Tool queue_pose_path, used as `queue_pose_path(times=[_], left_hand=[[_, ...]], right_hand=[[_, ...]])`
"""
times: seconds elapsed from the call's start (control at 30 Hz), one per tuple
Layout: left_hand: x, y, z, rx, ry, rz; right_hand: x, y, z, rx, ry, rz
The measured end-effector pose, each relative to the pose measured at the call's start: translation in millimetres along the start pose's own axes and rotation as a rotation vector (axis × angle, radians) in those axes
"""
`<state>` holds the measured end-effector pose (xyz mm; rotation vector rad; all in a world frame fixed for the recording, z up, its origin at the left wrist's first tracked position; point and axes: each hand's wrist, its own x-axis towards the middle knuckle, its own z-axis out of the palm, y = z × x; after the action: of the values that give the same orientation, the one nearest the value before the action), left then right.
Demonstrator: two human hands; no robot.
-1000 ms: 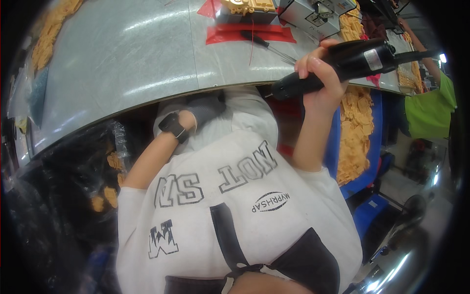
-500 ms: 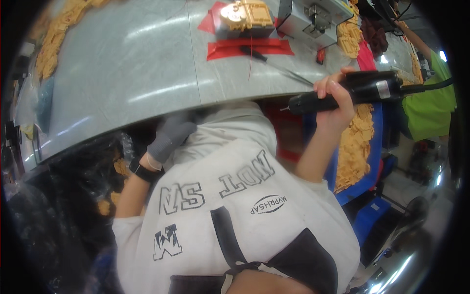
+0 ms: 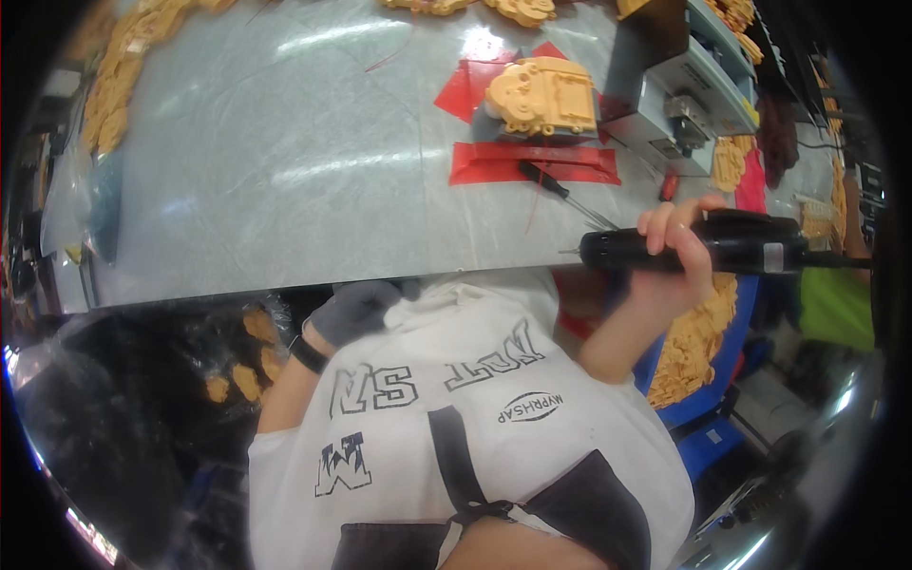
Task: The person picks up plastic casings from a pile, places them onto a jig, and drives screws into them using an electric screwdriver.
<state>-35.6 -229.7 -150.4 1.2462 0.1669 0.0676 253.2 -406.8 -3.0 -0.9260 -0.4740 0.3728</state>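
Along the far left rim of the grey table (image 3: 285,171), tan moulded parts (image 3: 119,90) lie in a loose row, with a clear plastic bag (image 3: 71,190) hanging at the table's left edge. Below the table's near edge, a dark bag (image 3: 190,380) holds a few more tan pieces (image 3: 249,366); how full it is you cannot tell, since most of it is in shadow.

Your left hand (image 3: 356,309), in a grey glove with a black band at the wrist, sits just under the table's near edge against your white shirt. The fingers look curled inward, but whether they grip anything is hidden.

Further right, on the table, a tan moulded housing (image 3: 543,95) rests on red sheets (image 3: 532,163). A small screwdriver (image 3: 560,190) lies just in front of the lower red sheet. Beside the housing stands a grey box-shaped machine (image 3: 679,100).

Your right hand (image 3: 679,252) is bare, with its fingers wrapped tight around a black electric screwdriver (image 3: 722,252), held level at the table's right near corner, its thin bit pointing left over the table edge, apart from the housing. Its cable runs off to the right.

Below that hand, a blue bin (image 3: 717,380) is heaped with more tan parts (image 3: 693,342).
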Motion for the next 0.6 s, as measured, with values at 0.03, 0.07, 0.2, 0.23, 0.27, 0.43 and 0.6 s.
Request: queue_pose_path(times=[0.03, 0.07, 0.2, 0.23, 0.27, 0.43, 0.6], left_hand=[[0, 2, 0, -0.003, 0.016, -0.006], [0, 5, -1, -0.026, 0.019, -0.092], [7, -3, 5, -0.125, 0.096, -0.295], [8, -2, 5, -0.133, 0.095, -0.303], [10, 1, 5, -0.051, 0.079, -0.293], [16, 15, 11, 0.267, 0.038, -0.099], [23, 15, 8, 0.496, -0.045, -0.156]], right_hand=[[3, 1, 1, -0.018, -0.003, -0.003], [4, 1, 1, -0.025, -0.002, 0.01], [8, 4, 3, -0.028, -0.041, 0.055], [7, 3, 5, -0.033, -0.035, 0.064], [7, 3, 5, -0.039, -0.029, 0.059], [5, 5, 6, -0.04, -0.082, 0.056], [-4, 2, 7, -0.033, -0.094, 0.063]])
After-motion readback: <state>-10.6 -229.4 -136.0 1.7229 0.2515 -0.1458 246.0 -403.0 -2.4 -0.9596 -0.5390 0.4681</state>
